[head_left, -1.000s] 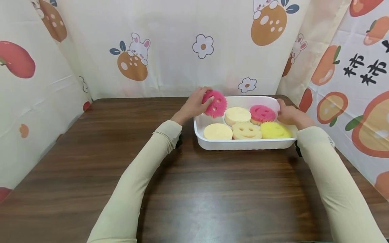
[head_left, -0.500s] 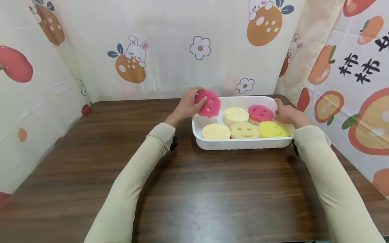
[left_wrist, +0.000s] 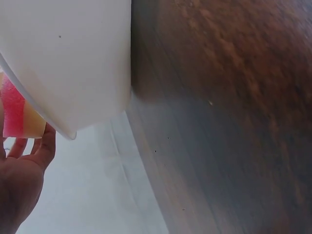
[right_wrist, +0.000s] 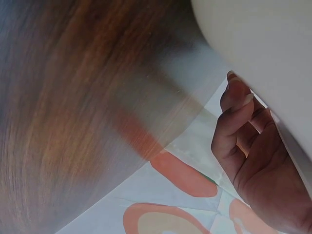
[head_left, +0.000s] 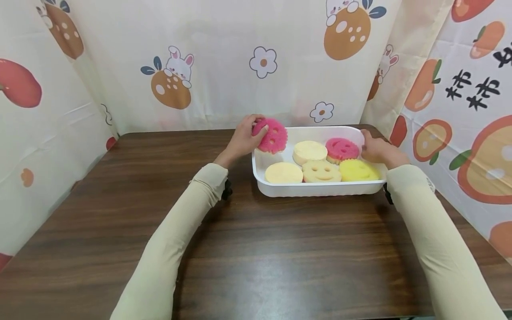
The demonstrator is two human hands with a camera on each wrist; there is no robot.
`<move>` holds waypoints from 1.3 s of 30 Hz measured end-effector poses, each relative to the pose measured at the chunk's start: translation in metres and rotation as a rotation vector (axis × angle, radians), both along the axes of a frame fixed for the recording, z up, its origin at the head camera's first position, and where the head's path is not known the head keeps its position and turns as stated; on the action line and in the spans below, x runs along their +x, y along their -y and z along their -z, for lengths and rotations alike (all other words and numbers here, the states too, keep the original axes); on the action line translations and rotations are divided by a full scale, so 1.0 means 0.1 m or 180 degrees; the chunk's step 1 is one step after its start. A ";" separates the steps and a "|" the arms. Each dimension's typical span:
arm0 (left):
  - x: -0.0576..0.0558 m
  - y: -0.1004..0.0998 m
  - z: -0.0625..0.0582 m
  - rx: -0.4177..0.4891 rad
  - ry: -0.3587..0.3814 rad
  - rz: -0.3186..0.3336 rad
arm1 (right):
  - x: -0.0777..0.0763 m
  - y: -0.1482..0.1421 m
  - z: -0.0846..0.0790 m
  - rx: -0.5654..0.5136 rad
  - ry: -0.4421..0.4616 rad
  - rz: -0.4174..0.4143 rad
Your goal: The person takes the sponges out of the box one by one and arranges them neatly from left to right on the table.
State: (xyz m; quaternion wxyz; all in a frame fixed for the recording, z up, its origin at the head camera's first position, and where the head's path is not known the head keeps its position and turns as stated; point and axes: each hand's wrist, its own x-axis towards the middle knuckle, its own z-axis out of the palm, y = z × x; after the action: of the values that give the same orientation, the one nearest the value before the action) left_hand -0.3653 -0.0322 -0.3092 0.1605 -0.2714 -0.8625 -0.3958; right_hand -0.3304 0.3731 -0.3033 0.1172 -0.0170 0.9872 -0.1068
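My left hand [head_left: 242,140] pinches a round pink smiley-face sponge [head_left: 275,137] above the left end of a white plastic tray [head_left: 316,190]. From the left wrist view, this sponge [left_wrist: 13,111] has a pink layer and a cream layer, and the hand [left_wrist: 20,187] is beside the tray's outer wall [left_wrist: 73,53]. At the tray's right end, my right hand [head_left: 379,150] grips the rim. Its fingers curl below the rim in the right wrist view, where the hand [right_wrist: 265,165] sits against the white wall [right_wrist: 273,44]; the thumb's place is hidden.
Inside the tray lie two plain cream sponges [head_left: 310,152], another pink smiley sponge [head_left: 342,149], a cream smiley sponge [head_left: 321,171] and a yellow one [head_left: 358,170]. Fruit-printed cloth [head_left: 224,58] hangs behind and beside the dark wooden table [head_left: 120,191].
The left hand has shifted slightly left with the pink sponge, toward the tray's left edge. The right hand has stayed on the rim. The head view turned a little.
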 end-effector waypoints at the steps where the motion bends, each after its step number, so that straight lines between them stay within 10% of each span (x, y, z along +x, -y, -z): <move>1: 0.00 0.00 0.00 -0.0004 -0.0011 -0.0004 | 0.00 0.00 0.00 0.0003 -0.0013 -0.0006; 39: 0.00 0.29 -0.10 0.0449 0.0108 -0.0462 | -0.05 -0.02 0.01 0.0014 0.0048 0.0064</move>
State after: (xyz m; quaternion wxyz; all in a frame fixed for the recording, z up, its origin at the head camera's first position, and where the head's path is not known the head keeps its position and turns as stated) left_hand -0.3650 -0.0607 -0.2993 0.1929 -0.1895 -0.8525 -0.4474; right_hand -0.3353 0.3746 -0.3041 0.1236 -0.0061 0.9866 -0.1059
